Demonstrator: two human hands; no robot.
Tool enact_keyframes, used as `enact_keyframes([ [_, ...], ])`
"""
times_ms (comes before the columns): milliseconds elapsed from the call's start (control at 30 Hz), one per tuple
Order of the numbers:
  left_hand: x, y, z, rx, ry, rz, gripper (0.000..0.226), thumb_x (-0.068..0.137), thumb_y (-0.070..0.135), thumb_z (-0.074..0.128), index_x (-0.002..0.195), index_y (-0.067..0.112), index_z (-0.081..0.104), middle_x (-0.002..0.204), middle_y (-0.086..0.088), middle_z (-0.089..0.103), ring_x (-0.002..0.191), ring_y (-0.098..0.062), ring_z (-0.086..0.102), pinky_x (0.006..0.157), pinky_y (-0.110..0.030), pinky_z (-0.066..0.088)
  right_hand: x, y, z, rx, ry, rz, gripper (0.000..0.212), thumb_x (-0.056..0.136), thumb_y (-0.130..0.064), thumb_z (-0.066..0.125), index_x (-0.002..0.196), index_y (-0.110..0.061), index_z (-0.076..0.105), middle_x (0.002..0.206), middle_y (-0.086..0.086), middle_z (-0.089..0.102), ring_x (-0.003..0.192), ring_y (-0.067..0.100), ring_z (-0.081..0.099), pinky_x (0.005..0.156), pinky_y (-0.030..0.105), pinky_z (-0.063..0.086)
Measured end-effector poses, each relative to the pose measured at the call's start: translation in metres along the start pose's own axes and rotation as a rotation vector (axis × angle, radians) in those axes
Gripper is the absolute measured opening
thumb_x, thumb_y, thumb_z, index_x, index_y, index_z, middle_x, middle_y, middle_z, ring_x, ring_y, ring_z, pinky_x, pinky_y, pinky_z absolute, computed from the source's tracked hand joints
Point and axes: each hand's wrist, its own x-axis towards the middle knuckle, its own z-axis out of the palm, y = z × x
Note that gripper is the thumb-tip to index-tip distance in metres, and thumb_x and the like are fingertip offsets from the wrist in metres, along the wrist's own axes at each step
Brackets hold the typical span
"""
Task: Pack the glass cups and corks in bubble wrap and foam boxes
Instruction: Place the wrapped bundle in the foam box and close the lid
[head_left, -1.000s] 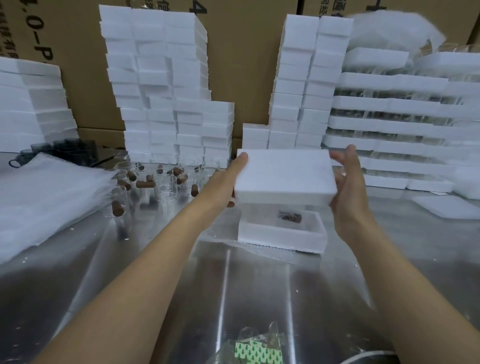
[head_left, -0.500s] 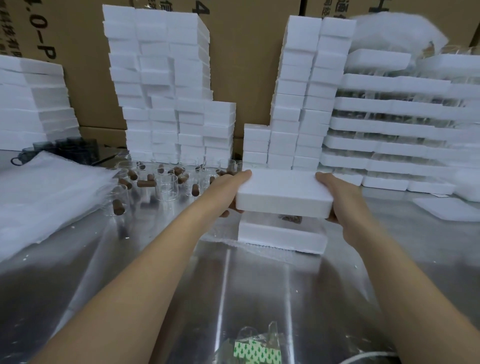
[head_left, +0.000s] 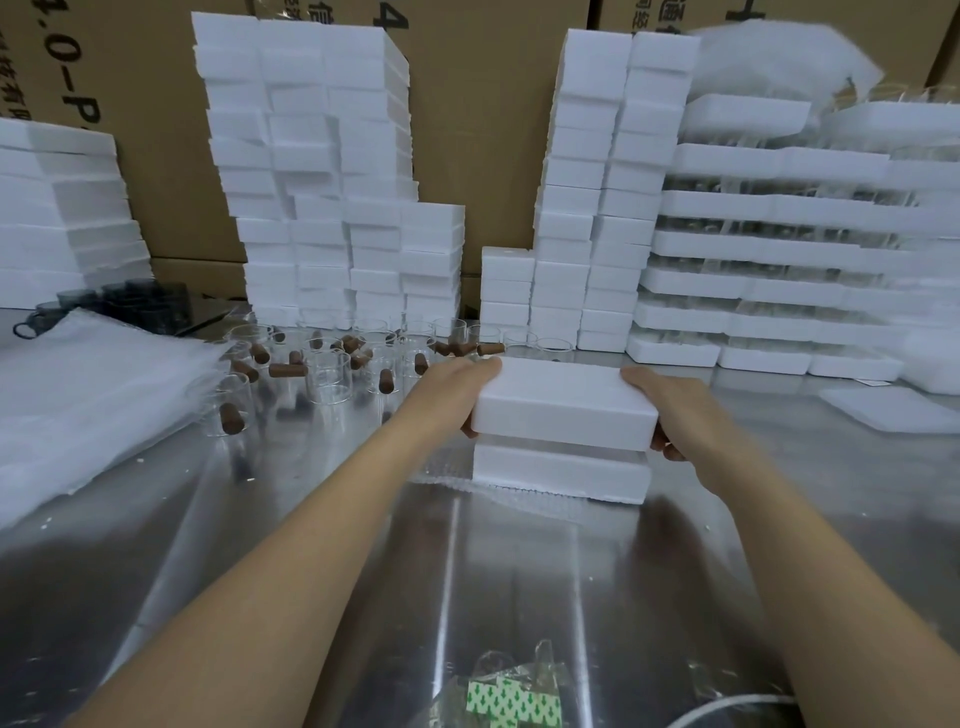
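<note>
White foam lid (head_left: 563, 402) sits squarely over matching foam box (head_left: 560, 470).

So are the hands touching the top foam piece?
Touching. The head view shows the left hand gripping one end of the foam lid and the right hand gripping the other end, with fingers curled under it.

**A packing workshop, stocked in bulk.**

White foam boxes (head_left: 311, 156) are stacked high beyond the left grip (head_left: 452, 395) and right grip (head_left: 680, 415). Printed cardboard cartons (head_left: 483, 130) are ranged behind them, and loose glass cups (head_left: 328, 371) and corks (head_left: 287, 370) are spread over the steel desk (head_left: 519, 582) left of the left grip.
</note>
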Motion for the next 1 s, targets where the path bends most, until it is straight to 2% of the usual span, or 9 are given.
enact_keyframes([
  [200,0.001,-0.001,0.004,-0.018,0.04,0.019,0.033,0.102,0.051,0.059,0.077,0.031,0.066,0.056,0.02,0.059,0.052,0.001,0.061,0.043,-0.014,0.042,0.002,0.002,-0.001,0.01,0.021,-0.004,0.045,0.092,-0.058,0.061,0.073,-0.018,0.053,0.053,-0.003,0.052,0.041,0.01,0.045,0.061,0.033,0.035],
  [300,0.002,-0.003,0.006,-0.035,0.054,0.012,0.033,0.095,0.056,0.06,0.074,0.034,0.073,0.067,0.018,0.066,0.074,-0.01,0.068,0.068,-0.028,0.051,0.003,0.005,-0.002,0.014,-0.006,-0.008,0.045,0.091,-0.058,0.062,0.071,-0.019,0.05,0.053,-0.004,0.049,0.041,0.011,0.042,0.058,0.031,0.031],
  [367,0.001,-0.005,0.006,-0.04,0.05,0.0,0.032,0.088,0.06,0.059,0.078,0.035,0.076,0.073,0.017,0.07,0.085,-0.017,0.067,0.077,-0.035,0.048,0.003,0.008,-0.003,-0.004,-0.034,0.008,0.046,0.09,-0.059,0.061,0.069,-0.02,0.05,0.053,-0.004,0.05,0.041,0.011,0.042,0.058,0.031,0.03],
  [433,0.0,-0.005,0.005,-0.044,0.031,-0.012,0.03,0.092,0.061,0.059,0.082,0.039,0.077,0.066,0.023,0.068,0.08,-0.012,0.064,0.073,-0.033,0.043,0.003,0.009,-0.004,-0.018,-0.042,0.03,0.045,0.089,-0.06,0.062,0.07,-0.02,0.052,0.054,-0.004,0.053,0.041,0.01,0.045,0.059,0.031,0.031],
  [600,0.001,-0.004,0.002,-0.016,-0.018,-0.002,0.033,0.103,0.054,0.057,0.101,0.026,0.075,0.06,0.024,0.063,0.053,0.008,0.059,0.063,-0.029,0.037,0.006,0.007,-0.003,-0.039,-0.045,0.041,0.042,0.084,-0.064,0.061,0.075,-0.023,0.058,0.058,-0.005,0.056,0.043,0.007,0.049,0.063,0.032,0.037],
  [700,0.0,-0.004,-0.001,-0.026,-0.05,0.016,0.027,0.105,0.054,0.056,0.095,0.034,0.07,0.079,0.02,0.065,0.051,0.015,0.058,0.063,-0.025,0.043,0.005,0.008,-0.004,-0.036,-0.058,0.015,0.042,0.082,-0.067,0.062,0.072,-0.026,0.061,0.06,-0.005,0.056,0.046,0.008,0.05,0.065,0.033,0.039],
  [800,0.0,-0.004,-0.004,-0.042,-0.079,0.054,0.022,0.109,0.05,0.054,0.093,0.039,0.065,0.094,0.02,0.062,0.057,0.022,0.059,0.053,-0.015,0.051,0.003,0.006,-0.006,-0.042,-0.095,-0.037,0.044,0.082,-0.071,0.065,0.069,-0.029,0.064,0.062,-0.006,0.053,0.049,0.009,0.048,0.065,0.033,0.036],
  [900,0.001,-0.002,-0.006,-0.048,-0.062,0.076,0.021,0.109,0.048,0.054,0.101,0.036,0.068,0.102,0.014,0.067,0.078,0.007,0.065,0.057,-0.015,0.049,0.003,0.005,-0.007,-0.069,-0.105,-0.091,0.062,0.085,-0.07,0.065,0.086,-0.008,0.063,0.064,-0.004,0.048,0.05,0.01,0.044,0.06,0.031,0.032],
  [1000,0.003,-0.001,-0.005,-0.065,-0.052,0.085,0.027,0.11,0.043,0.053,0.108,0.022,0.069,0.099,0.004,0.066,0.081,-0.006,0.059,0.05,-0.009,0.043,0.002,0.002,-0.006,-0.067,-0.099,-0.115,0.06,0.086,-0.069,0.066,0.082,-0.01,0.061,0.062,-0.003,0.047,0.049,0.011,0.042,0.058,0.03,0.03],
])
